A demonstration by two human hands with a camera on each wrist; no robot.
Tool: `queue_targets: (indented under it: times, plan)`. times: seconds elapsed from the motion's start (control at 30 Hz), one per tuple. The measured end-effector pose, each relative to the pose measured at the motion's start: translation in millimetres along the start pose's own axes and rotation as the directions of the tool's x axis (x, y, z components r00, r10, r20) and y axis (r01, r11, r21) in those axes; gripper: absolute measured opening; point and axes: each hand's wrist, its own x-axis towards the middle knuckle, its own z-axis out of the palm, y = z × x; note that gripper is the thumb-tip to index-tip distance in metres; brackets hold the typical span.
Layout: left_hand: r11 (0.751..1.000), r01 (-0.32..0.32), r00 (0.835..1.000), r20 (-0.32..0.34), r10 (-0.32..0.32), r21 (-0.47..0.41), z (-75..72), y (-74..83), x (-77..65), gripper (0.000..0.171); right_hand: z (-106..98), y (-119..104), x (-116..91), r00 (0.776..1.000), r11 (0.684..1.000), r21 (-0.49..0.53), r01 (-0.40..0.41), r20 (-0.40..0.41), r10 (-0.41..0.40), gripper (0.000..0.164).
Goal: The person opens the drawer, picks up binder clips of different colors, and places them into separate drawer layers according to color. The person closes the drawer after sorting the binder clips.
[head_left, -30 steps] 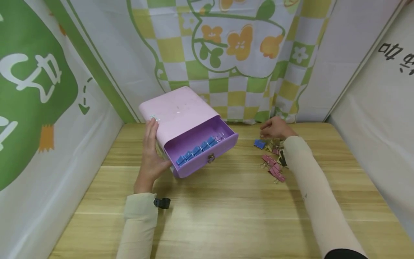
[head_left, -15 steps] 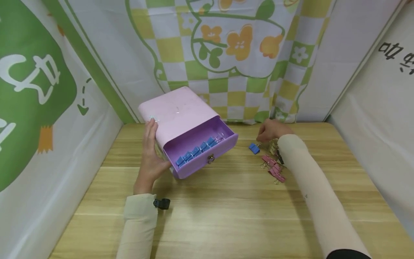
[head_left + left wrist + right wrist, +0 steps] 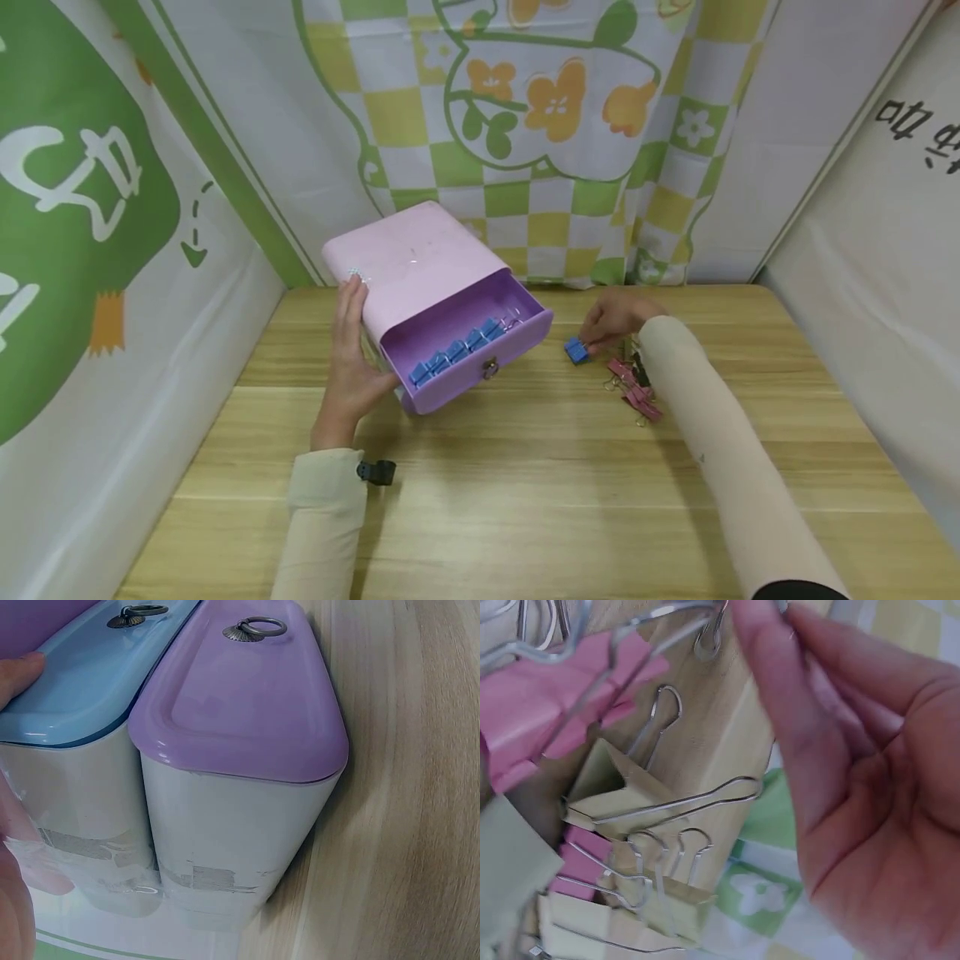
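Note:
My left hand (image 3: 351, 367) rests along the side of a pink drawer box (image 3: 420, 258), fingers straight near its top edge. Its thumb (image 3: 21, 675) lies on the blue drawer front (image 3: 82, 671) in the left wrist view. The top purple drawer (image 3: 517, 333) is pulled out, with several blue binder clips (image 3: 456, 350) in a row and what looks like a pink clip at the right end. My right hand (image 3: 618, 318) pinches a blue binder clip (image 3: 577, 350) above the table, right of the drawer. In the right wrist view that clip is mostly out of frame.
Beside the right forearm lie pink binder clips (image 3: 636, 390), with yellow clips (image 3: 630, 784) among them in the right wrist view. The lower purple drawer (image 3: 247, 697) is closed. A patterned curtain (image 3: 540, 192) hangs behind the wooden table (image 3: 480, 500).
My right hand has taken a blue binder clip from the pile and moved it left and nearer, toward the pulled-out drawer. The left hand and box have stayed in place.

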Motion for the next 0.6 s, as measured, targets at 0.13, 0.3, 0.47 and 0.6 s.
queue_targets:
  times: [0.13, 0.3, 0.47, 0.6]
  plan:
    - [1.0, 0.001, 1.0, 0.002, -0.001, 0.001, -0.2, 1.2, 0.9, 0.122, -4, 9, 1, 0.998, 0.958, 0.286, 0.035, 0.044, -0.049, 0.028]
    - [1.0, 0.003, 1.0, 0.011, -0.003, 0.007, -0.1, 1.4, -0.4, 0.123, -15, 6, -5, 0.996, 0.819, 0.57, 0.063, 0.015, -0.087, 0.038]
    - [1.0, -0.006, 1.0, -0.005, 0.006, -0.006, -1.1, 2.2, -0.3, 0.123, -32, -16, -19, 0.989, 0.757, 0.639, 0.138, -0.055, -0.134, 0.036]
    - [1.0, -0.017, 1.0, -0.017, 0.017, -0.011, -0.8, 2.9, 0.7, 0.122, -45, -40, -36, 0.98, 0.742, 0.641, 0.197, -0.134, -0.145, 0.034]
